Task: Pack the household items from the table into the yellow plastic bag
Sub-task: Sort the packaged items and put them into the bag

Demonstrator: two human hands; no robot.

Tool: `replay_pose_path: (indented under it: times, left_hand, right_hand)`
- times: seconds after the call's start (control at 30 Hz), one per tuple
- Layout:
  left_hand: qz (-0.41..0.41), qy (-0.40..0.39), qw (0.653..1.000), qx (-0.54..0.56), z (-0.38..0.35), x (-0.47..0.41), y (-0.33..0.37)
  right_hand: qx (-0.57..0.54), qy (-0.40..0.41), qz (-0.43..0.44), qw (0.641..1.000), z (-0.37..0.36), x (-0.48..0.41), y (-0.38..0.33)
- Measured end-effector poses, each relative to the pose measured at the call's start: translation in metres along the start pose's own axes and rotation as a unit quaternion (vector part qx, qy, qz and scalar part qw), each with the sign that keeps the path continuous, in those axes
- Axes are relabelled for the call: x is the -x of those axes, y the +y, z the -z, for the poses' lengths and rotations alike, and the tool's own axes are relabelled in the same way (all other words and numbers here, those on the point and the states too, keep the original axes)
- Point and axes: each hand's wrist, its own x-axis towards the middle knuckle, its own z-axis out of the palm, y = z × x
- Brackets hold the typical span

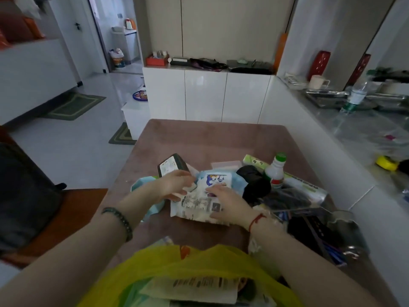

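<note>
The yellow plastic bag lies open at the near table edge, with a barcoded packet and other items inside. In the middle of the table lies a white and blue wipes pack. My left hand grips its left end, fingers curled around the edge. My right hand rests flat on its right side. Behind the pack stand a dark box, a white bottle with a green cap, a black bundle and a green-printed roll.
A pale blue item lies under my left wrist. Clear bags holding dark items crowd the table's right side. A counter with a water bottle and trays runs along the right. White cabinets stand beyond the table.
</note>
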Motion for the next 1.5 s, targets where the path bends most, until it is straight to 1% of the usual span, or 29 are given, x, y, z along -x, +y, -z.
replay_pose_path:
  times: [0.07, 0.17, 0.23, 0.27, 0.33, 0.4, 0.47, 0.53, 0.6, 0.63, 0.7, 0.73, 0.77, 0.8, 0.83, 0.87, 0.9, 0.93, 0.97, 1.0, 1.03, 1.07, 1.13, 1.3, 1.33, 1.37, 1.4, 1.43, 1.5]
  left_hand:
    - [0.019, -0.014, 0.999, -0.03, -0.005, -0.014, -0.005]
    - [0.05, -0.016, 0.997, -0.053, -0.006, -0.023, -0.013]
    - [0.072, -0.018, 0.996, -0.046, -0.005, -0.024, -0.018]
    - [0.076, -0.015, 0.996, -0.038, -0.004, -0.025, -0.023]
    - [0.078, -0.01, 0.997, -0.014, -0.002, -0.025, -0.03]
    - [0.077, 0.01, 0.996, 0.037, 0.001, -0.023, -0.032]
    - [0.077, 0.037, 0.992, 0.098, 0.006, -0.022, -0.034]
    - [0.077, 0.026, 0.981, 0.179, 0.01, -0.025, -0.04]
    - [0.052, -0.011, 0.965, 0.258, 0.006, -0.02, -0.036]
    - [0.041, -0.026, 0.954, 0.296, 0.002, -0.018, -0.033]
    - [0.024, -0.054, 0.928, 0.368, -0.005, -0.015, -0.027]
    - [0.014, -0.061, 0.912, 0.405, -0.007, -0.014, -0.024]
    - [0.006, -0.057, 0.898, 0.436, -0.006, -0.014, -0.023]
    - [-0.001, -0.041, 0.884, 0.466, -0.003, -0.014, -0.024]
    - [-0.003, -0.024, 0.871, 0.491, 0.001, -0.013, -0.025]
    - [0.001, -0.007, 0.859, 0.511, 0.006, -0.012, -0.027]
    - [0.001, 0.002, 0.852, 0.524, 0.011, -0.011, -0.03]
    - [-0.002, 0.009, 0.849, 0.528, 0.016, -0.01, -0.032]
    - [-0.003, 0.016, 0.852, 0.524, 0.02, -0.008, -0.034]
    - [-0.005, 0.024, 0.853, 0.521, 0.024, -0.006, -0.036]
    - [-0.003, 0.032, 0.853, 0.521, 0.028, -0.003, -0.037]
    - [-0.003, 0.034, 0.852, 0.523, 0.032, 0.001, -0.037]
    - [-0.011, 0.031, 0.851, 0.525, 0.037, 0.009, -0.037]
    - [-0.025, 0.005, 0.848, 0.529, 0.044, 0.036, -0.031]
    - [-0.029, -0.003, 0.848, 0.529, 0.045, 0.045, -0.029]
    - [-0.039, -0.009, 0.849, 0.526, 0.044, 0.054, -0.026]
    - [-0.051, -0.018, 0.852, 0.52, 0.044, 0.063, -0.023]
    - [-0.063, -0.026, 0.857, 0.511, 0.043, 0.072, -0.022]
    - [-0.087, -0.043, 0.87, 0.484, 0.041, 0.092, -0.019]
  right_hand:
    - [0.095, -0.037, -0.002, 0.995, -0.012, -0.017, -0.003]
    - [0.19, -0.026, -0.048, 0.98, -0.022, -0.032, -0.008]
    - [0.212, -0.038, -0.029, 0.976, -0.027, -0.035, -0.013]
    - [0.198, -0.043, -0.015, 0.979, -0.031, -0.035, -0.013]
    - [0.137, -0.032, -0.001, 0.99, -0.036, -0.031, -0.01]
    - [0.061, 0.015, -0.008, 0.998, -0.034, -0.026, -0.003]
    - [-0.052, 0.082, -0.019, 0.995, -0.026, -0.02, 0.006]
    - [-0.165, 0.169, -0.042, 0.971, -0.013, -0.013, 0.006]
    - [-0.291, 0.238, -0.058, 0.925, 0.001, -0.011, -0.003]
    - [-0.356, 0.237, -0.056, 0.902, 0.008, -0.011, -0.011]
    - [-0.461, 0.154, -0.039, 0.873, 0.025, -0.016, -0.027]
    - [-0.484, 0.117, -0.033, 0.867, 0.034, -0.019, -0.032]
    - [-0.489, 0.114, -0.036, 0.864, 0.041, -0.025, -0.032]
    - [-0.479, 0.148, -0.044, 0.864, 0.047, -0.033, -0.028]
    - [-0.424, 0.204, -0.055, 0.881, 0.05, -0.041, -0.019]
    - [-0.309, 0.237, -0.065, 0.919, 0.05, -0.05, -0.007]
    - [-0.166, 0.204, -0.073, 0.962, 0.047, -0.056, 0.004]
    - [-0.03, 0.124, -0.08, 0.989, 0.04, -0.063, 0.017]
    - [0.082, 0.039, -0.088, 0.992, 0.031, -0.069, 0.028]
    - [0.157, -0.021, -0.091, 0.983, 0.022, -0.073, 0.035]
    - [0.203, -0.049, -0.094, 0.973, 0.014, -0.076, 0.039]
    - [0.233, -0.055, -0.094, 0.966, 0.007, -0.079, 0.043]
    - [0.255, -0.032, -0.092, 0.962, 0.002, -0.084, 0.043]
    - [0.171, 0.058, -0.06, 0.982, 0.013, -0.074, 0.04]
    - [0.13, 0.09, -0.056, 0.986, 0.018, -0.066, 0.04]
    - [0.06, 0.124, -0.055, 0.989, 0.024, -0.054, 0.037]
    - [-0.032, 0.168, -0.054, 0.984, 0.032, -0.038, 0.033]
    - [-0.126, 0.215, -0.059, 0.967, 0.04, -0.02, 0.025]
    - [-0.287, 0.296, -0.068, 0.909, 0.058, 0.021, 0.004]
